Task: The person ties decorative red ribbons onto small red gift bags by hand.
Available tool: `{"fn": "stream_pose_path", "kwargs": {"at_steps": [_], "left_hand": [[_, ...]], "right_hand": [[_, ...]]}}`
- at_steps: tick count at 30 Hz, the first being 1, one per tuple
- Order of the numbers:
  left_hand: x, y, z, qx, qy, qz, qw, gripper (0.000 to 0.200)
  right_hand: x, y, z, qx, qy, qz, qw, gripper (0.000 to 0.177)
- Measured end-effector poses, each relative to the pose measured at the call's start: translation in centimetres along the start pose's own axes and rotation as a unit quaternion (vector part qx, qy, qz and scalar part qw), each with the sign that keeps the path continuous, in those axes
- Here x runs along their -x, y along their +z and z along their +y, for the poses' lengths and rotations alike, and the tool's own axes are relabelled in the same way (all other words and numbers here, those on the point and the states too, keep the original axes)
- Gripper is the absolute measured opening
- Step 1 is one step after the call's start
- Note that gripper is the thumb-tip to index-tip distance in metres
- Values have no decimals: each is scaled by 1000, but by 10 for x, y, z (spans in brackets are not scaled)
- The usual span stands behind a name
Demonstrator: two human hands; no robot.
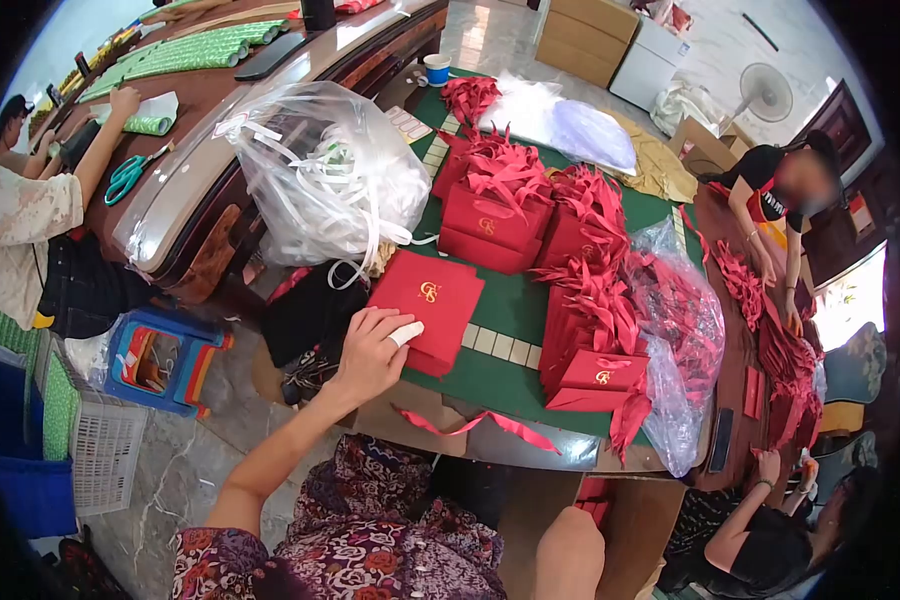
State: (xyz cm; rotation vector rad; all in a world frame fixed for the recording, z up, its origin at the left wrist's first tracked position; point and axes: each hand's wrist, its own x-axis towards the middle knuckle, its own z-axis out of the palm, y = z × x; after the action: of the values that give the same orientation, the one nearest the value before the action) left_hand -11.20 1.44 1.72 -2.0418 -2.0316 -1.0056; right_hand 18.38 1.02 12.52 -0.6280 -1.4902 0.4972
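Note:
My left hand (378, 350) lies with its fingers spread on the lower left part of a flat red stack (430, 300) with a gold emblem; a white wrap is around one finger. Right of the stack, on the green table top (505, 303), stand red bags with ribbons (490, 225) and another row of red bags (595, 375), also marked in gold. One loose red ribbon (480, 425) lies along the near table edge. My right hand does not show.
A clear plastic bag of white ribbons (330, 170) sits beyond the stack. Plastic with red ribbons (680, 320) lies at the right. People work at the left and right. Blue stools (160, 360) and a white crate (110, 450) stand on the floor at left.

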Motion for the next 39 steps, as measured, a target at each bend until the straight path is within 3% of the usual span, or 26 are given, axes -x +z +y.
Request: {"fn": "stream_pose_path", "kwargs": {"at_steps": [10,11,12,13,15,17,20,25,27,33,35,37,39], "left_hand": [[12,-14,6,28,-22,31,999,54],[13,-15,6,26,-33,28,999,58],[12,-17,6,26,-29,30,999,58],[10,-18,6,23,-50,39,998,62],[10,-20,4,19,-67,48,996,67],[13,-16,-3,61,-134,35,989,74],[18,-12,-12,66,-136,18,988,73],[14,-15,-16,74,-127,9,989,62],[9,-17,-16,76,-126,33,989,48],[6,-17,-21,33,-75,44,996,33],[7,-16,-22,20,-67,35,997,32],[6,-16,-23,7,-61,31,998,30],[4,-17,-23,1,-51,45,998,28]], "right_hand": [[-6,17,-13,-11,44,-9,999,23],[-6,45,4,-59,226,-65,970,30],[-13,67,25,-19,293,-177,939,40],[5,80,58,33,254,-246,935,47],[45,98,111,96,284,-296,907,60],[50,111,118,34,376,-284,881,64],[65,127,138,-42,400,-253,880,65],[64,145,136,12,375,-265,888,62],[61,148,132,50,365,-278,887,60],[58,145,130,24,310,-300,902,61],[61,130,128,29,332,-293,896,53],[62,108,113,105,210,-267,935,36],[66,93,102,134,173,-275,936,29]]}}
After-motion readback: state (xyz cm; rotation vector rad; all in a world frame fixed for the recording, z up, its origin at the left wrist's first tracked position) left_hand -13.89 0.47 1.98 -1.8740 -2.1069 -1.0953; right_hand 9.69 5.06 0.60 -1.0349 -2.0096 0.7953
